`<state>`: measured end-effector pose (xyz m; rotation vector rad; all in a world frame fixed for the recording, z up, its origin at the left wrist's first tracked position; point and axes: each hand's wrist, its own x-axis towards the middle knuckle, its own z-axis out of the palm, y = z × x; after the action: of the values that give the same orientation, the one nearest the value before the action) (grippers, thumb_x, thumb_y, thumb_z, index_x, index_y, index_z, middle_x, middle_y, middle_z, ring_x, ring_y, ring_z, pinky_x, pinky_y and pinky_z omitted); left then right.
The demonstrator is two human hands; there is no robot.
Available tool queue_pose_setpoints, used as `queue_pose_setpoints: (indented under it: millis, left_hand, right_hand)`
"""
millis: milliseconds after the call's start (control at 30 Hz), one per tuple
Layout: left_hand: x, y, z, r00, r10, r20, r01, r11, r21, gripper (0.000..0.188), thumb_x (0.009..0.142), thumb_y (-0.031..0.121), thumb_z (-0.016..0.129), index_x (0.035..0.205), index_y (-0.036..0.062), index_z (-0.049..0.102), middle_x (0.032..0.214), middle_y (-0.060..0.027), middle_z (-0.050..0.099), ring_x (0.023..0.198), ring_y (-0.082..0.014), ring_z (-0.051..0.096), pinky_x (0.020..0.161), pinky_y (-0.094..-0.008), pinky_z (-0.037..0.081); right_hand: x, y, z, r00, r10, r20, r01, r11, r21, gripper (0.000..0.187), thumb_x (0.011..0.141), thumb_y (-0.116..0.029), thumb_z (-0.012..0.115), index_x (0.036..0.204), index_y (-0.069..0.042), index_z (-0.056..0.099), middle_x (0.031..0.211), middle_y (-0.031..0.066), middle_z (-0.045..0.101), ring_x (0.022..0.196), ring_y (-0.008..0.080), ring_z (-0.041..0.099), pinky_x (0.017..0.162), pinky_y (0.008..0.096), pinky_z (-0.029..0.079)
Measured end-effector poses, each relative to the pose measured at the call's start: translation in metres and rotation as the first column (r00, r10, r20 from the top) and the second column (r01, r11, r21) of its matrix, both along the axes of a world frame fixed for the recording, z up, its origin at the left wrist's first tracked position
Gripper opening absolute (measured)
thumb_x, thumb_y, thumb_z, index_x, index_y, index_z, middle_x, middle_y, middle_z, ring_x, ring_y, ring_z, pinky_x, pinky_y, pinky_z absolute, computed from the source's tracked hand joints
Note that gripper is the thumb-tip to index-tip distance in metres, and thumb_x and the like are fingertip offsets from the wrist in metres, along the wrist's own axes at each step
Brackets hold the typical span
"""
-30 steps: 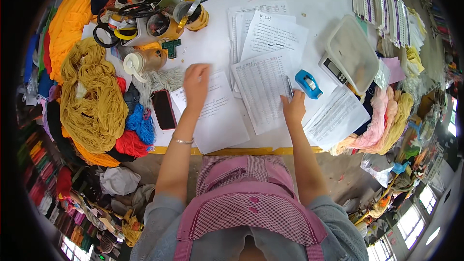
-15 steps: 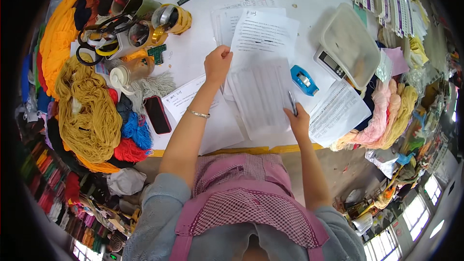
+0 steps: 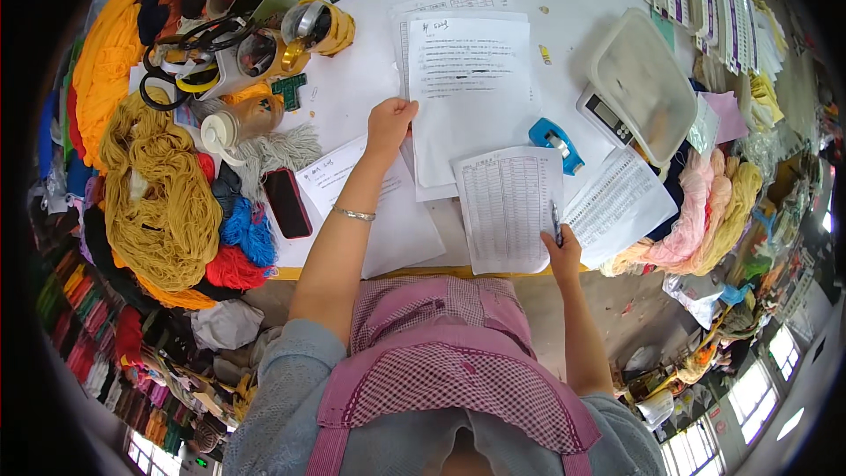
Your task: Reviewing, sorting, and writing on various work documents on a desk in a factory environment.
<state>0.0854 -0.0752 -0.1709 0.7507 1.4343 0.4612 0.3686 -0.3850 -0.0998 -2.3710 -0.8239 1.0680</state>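
My left hand (image 3: 389, 128), with a bangle on its wrist, pinches the left edge of a printed sheet (image 3: 471, 123) lying on other papers. My right hand (image 3: 564, 251) is closed around a pen (image 3: 556, 222), held upright along the right edge of a sheet with a printed table (image 3: 511, 203). The thumb of that hand lies at this sheet's lower right corner; whether it grips the paper too is hard to see. The table sheet overlaps the lower right of the printed sheet and reaches the desk's near edge.
A blue tape dispenser (image 3: 555, 145) sits right of the papers, near a scale (image 3: 604, 115) with a clear plastic tub (image 3: 641, 84). At left are a phone (image 3: 287, 203), tan yarn (image 3: 163, 194), a lidded jar (image 3: 238, 128) and scissors (image 3: 198, 48). Pink yarn (image 3: 696, 203) lies at right.
The table sheet, blurred before, has come nearer and to the right with my right hand. The printed sheet has straightened and shifted slightly left. A small yellow item now shows above the tape dispenser.
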Motion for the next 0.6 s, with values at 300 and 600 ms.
queue_pose_setpoints:
  millis: [300, 600]
  left_hand:
    - [-0.010, -0.001, 0.007, 0.998, -0.041, -0.057, 0.043, 0.999, 0.024, 0.019, 0.090, 0.020, 0.071, 0.092, 0.0008, 0.067, 0.079, -0.0019, 0.067, 0.067, -0.0096, 0.060, 0.060, -0.0241, 0.049]
    - [-0.008, -0.003, 0.007, 1.000, 0.030, 0.003, -0.031, 0.997, 0.065, 0.020, 0.084, 0.001, 0.072, 0.101, -0.0035, 0.063, 0.085, -0.0064, 0.069, 0.070, -0.0109, 0.062, 0.063, -0.0227, 0.049]
  right_hand:
    - [-0.002, -0.003, 0.008, 0.997, -0.020, -0.070, 0.024, 0.998, 0.056, 0.031, 0.082, -0.005, 0.077, 0.074, -0.002, 0.047, 0.063, -0.0018, 0.036, 0.061, 0.0077, 0.031, 0.052, 0.0265, 0.029]
    - [-0.008, 0.015, 0.019, 0.985, -0.047, -0.165, 0.060, 0.996, 0.070, 0.027, 0.085, -0.005, 0.075, 0.075, -0.004, 0.050, 0.065, -0.0071, 0.037, 0.062, 0.0046, 0.031, 0.053, 0.0244, 0.028]
